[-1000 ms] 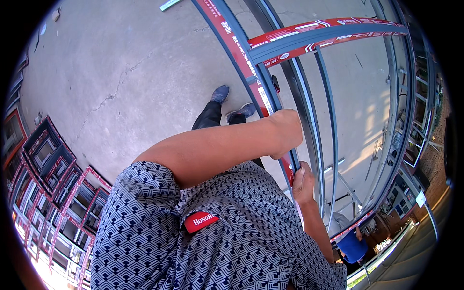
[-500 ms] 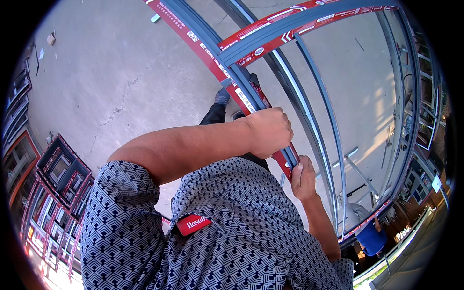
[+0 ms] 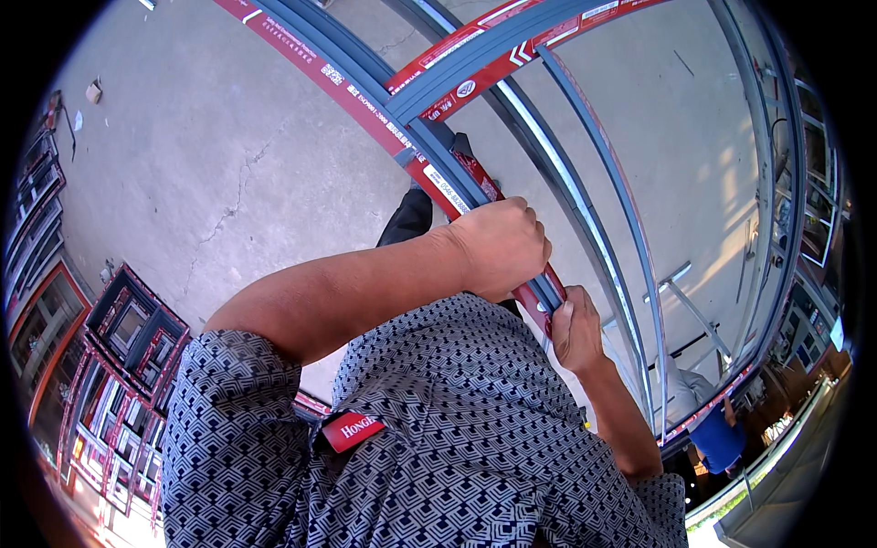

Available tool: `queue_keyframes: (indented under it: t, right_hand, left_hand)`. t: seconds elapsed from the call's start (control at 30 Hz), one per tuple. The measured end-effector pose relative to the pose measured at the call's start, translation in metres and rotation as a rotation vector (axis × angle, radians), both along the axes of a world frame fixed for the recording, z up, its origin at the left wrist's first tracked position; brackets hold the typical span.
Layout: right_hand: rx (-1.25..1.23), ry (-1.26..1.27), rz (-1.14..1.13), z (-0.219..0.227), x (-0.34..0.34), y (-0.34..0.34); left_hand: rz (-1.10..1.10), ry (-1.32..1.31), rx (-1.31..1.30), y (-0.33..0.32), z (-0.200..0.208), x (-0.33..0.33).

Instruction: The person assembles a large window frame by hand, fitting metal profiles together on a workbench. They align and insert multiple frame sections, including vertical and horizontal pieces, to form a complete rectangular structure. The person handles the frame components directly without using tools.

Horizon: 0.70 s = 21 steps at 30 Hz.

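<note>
A large grey window or door frame (image 3: 498, 53), its profiles faced with red printed protective film, runs from the top of the view down to my hands. My left hand (image 3: 505, 247) reaches across in front of my body and is closed over the near end of one profile, knuckles up. Just beyond that grip, at the profile's near tip, my right hand (image 3: 577, 331) is closed on the same piece, with its thumb along the side. My right palm and most of the fingers are hidden behind the profile. A thinner grey bar (image 3: 607, 169) curves down within the frame.
Grey concrete floor (image 3: 174, 164) with a long crack spreads to the left. More red-edged frames (image 3: 132, 329) stand stacked at the lower left. Low on the right, a person in a blue top (image 3: 717, 438) is by the frame's far side. Metal bars (image 3: 694, 315) lie on the floor.
The frame's upper part has shifted left in the view, with its corner joint moving left too. My leg below it has changed position. Both hands keep their grip.
</note>
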State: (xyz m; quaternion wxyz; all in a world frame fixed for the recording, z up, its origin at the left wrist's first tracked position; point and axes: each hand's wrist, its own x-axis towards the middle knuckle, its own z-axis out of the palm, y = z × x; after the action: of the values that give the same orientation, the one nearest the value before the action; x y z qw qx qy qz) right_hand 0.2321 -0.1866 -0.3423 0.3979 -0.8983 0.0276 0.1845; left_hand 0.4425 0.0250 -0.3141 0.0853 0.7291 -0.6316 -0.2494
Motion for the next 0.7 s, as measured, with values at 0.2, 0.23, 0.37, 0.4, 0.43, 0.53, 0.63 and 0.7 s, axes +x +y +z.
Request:
queue_keyframes:
  t: [0.2,0.23,0.37,0.4,0.43,0.53,0.63,0.7]
  right_hand:
    - [-0.041,0.003,0.07,0.002,0.005,-0.003]
    - [-0.029,-0.009,0.075,0.003,0.007,-0.002]
    - [0.022,-0.01,0.078,0.006,0.03,0.013]
    - [0.014,-0.002,0.092,0.009,0.036,0.017]
    - [0.007,0.007,0.105,0.013,0.041,0.02]
    - [-0.008,0.018,0.128,0.016,0.047,0.027]
    - [-0.003,0.014,0.127,0.01,0.046,0.025]
    - [0.004,0.008,0.125,0.008,0.044,0.024]
  left_hand:
    - [0.002,-0.064,-0.032,0.004,-0.004,-0.004]
    - [0.0,-0.059,-0.036,0.004,-0.004,-0.004]
    - [-0.014,-0.062,-0.039,0.003,-0.004,-0.004]
    - [-0.017,-0.066,-0.039,0.002,-0.004,-0.004]
    - [-0.014,-0.064,-0.036,0.001,-0.005,-0.005]
    - [-0.013,-0.064,-0.017,-0.003,-0.003,-0.006]
    - [-0.027,-0.062,0.005,-0.005,-0.001,-0.007]
    - [-0.035,-0.041,0.006,-0.007,-0.002,-0.007]
